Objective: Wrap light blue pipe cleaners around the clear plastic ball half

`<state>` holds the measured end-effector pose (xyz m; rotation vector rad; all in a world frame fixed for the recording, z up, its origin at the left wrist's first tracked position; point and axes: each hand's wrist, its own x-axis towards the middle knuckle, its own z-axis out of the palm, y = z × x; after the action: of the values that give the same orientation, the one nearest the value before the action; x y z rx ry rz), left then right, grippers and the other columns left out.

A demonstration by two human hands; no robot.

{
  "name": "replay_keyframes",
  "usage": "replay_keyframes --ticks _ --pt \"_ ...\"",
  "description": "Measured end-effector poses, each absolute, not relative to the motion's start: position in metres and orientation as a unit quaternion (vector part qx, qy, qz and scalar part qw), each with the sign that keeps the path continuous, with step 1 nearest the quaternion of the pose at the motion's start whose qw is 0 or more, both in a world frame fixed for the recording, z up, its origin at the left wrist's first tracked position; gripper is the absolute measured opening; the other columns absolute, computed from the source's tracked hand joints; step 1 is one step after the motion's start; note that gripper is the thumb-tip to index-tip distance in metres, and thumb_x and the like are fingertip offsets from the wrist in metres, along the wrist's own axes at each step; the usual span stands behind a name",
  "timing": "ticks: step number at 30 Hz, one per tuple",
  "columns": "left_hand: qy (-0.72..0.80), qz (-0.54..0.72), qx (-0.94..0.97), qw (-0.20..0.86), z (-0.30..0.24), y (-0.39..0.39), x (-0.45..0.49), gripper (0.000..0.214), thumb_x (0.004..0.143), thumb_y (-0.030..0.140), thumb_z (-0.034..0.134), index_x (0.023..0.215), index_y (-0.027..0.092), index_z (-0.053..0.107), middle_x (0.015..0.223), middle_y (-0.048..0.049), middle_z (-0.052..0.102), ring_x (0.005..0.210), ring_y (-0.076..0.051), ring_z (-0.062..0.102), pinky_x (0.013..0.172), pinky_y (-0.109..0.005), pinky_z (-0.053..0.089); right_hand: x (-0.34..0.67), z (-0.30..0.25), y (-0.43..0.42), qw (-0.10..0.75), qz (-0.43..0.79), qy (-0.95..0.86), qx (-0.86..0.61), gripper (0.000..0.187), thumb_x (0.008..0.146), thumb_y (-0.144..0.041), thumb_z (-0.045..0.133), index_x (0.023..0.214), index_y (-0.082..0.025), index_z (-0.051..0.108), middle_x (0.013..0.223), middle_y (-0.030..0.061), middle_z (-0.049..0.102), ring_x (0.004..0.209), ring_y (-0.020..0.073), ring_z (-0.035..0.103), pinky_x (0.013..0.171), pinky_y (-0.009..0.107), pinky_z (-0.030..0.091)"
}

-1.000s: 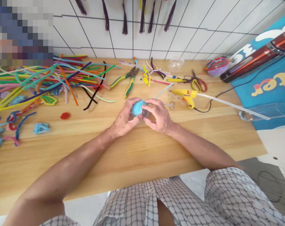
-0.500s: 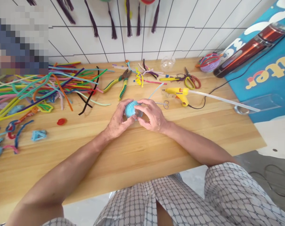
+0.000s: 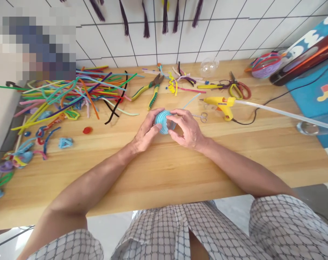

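Between my hands is a clear plastic ball (image 3: 170, 124) partly wound with light blue pipe cleaner (image 3: 161, 120) in close rings. My left hand (image 3: 147, 133) wraps the wound side, its thumb pressing on the blue rings. On the other side, my right hand (image 3: 187, 129) curves its fingers and thumb around the bare clear part. A light blue pipe cleaner end (image 3: 192, 100) sticks out behind my right hand; whether it joins the ball is hidden. Just beyond that hand lie small scissors (image 3: 203, 117), partly covered by the fingers.
A yellow glue gun (image 3: 219, 105) with a long clear stick and black cord lies at right. Behind are pliers (image 3: 155, 90), larger scissors (image 3: 238, 88) and another clear ball (image 3: 209, 66). Many pipe cleaners (image 3: 79, 90) are heaped at left, near a red cap (image 3: 87, 130).
My view has swung left, so everything sits further right in the picture. The ball has turned slightly, and my left thumb now lies over the blue rings.
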<state>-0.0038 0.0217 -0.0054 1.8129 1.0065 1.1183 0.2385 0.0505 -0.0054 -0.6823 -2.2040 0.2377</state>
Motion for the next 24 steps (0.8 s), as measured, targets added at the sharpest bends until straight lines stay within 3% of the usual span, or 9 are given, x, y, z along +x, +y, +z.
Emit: replay_keyframes --ticks 10,24 --pt "0.422 0.422 0.714 0.365 -0.0057 0.0212 0.0027 0.077 0.102 0.068 0.070 0.161 0.023 0.048 0.163 -0.0190 0.056 0.151 -0.036 0.057 0.127 -0.058 0.049 0.2354 -0.0045 0.0508 0.432 0.079 -0.863 -0.249 0.056 0.100 -0.026 0.068 0.154 -0.026 0.056 0.143 0.0173 0.067 0.132 0.0348 0.068 0.110 0.057 0.061" --pt "0.399 0.433 0.725 0.359 -0.0009 0.0195 0.0028 0.066 0.104 0.064 0.070 0.153 0.025 0.050 0.155 -0.0163 0.059 0.147 -0.033 0.059 0.126 -0.054 0.050 0.2380 -0.0045 0.0482 0.404 0.084 -0.871 -0.268 0.052 0.100 -0.030 0.069 0.151 -0.029 0.060 0.146 0.0159 0.067 0.135 0.0365 0.068 0.111 0.062 0.062"
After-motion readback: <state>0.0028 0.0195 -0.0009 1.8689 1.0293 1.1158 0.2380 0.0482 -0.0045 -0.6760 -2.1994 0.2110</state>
